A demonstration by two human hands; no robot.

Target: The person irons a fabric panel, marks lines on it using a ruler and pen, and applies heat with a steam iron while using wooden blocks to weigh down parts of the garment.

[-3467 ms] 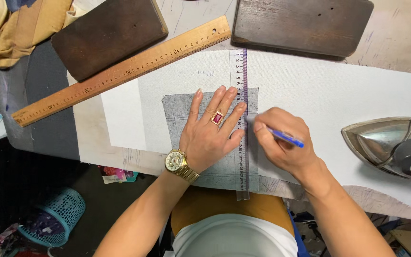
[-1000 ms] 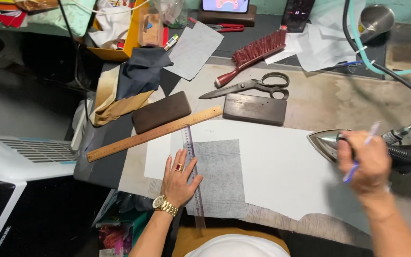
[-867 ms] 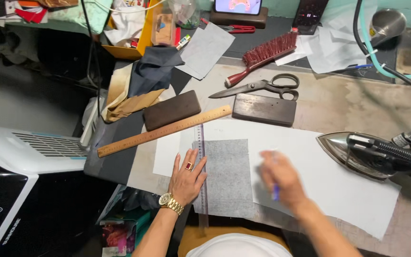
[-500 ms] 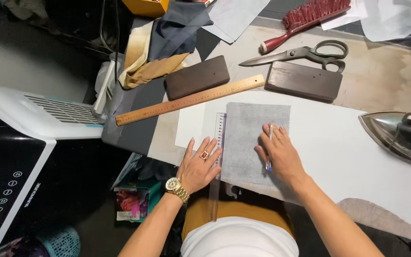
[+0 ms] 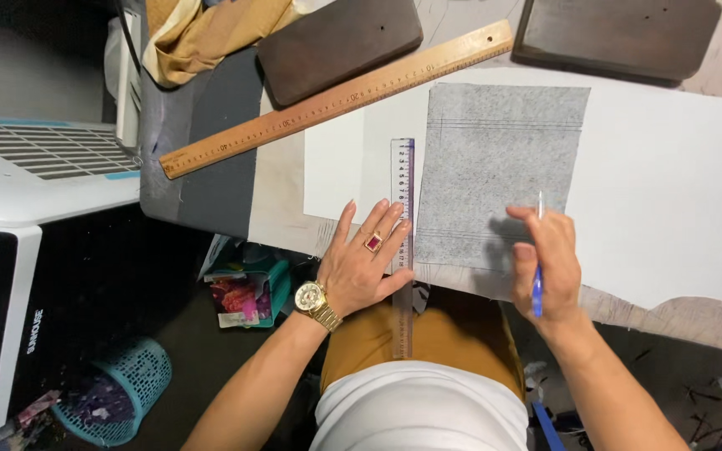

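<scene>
A grey felt-like fabric rectangle (image 5: 495,167) with faint ruled lines lies on a large white paper sheet (image 5: 670,184) on the table. My left hand (image 5: 365,263), wearing a red ring and a gold watch, presses flat on a clear plastic ruler (image 5: 402,192) lying along the fabric's left edge and hanging over the table's front edge. My right hand (image 5: 545,267) rests on the fabric's lower right corner and holds a blue pen (image 5: 537,280).
A long wooden ruler (image 5: 336,96) lies diagonally behind the fabric. Two dark wooden blocks (image 5: 340,46) (image 5: 620,33) sit at the back. Tan cloth (image 5: 202,33) is at the upper left. A white appliance (image 5: 35,175) and a teal basket (image 5: 114,401) stand at the left.
The view has come closer to the fabric. My left hand has slid down the clear ruler toward the table edge, and my right hand has moved to the fabric's lower right corner.
</scene>
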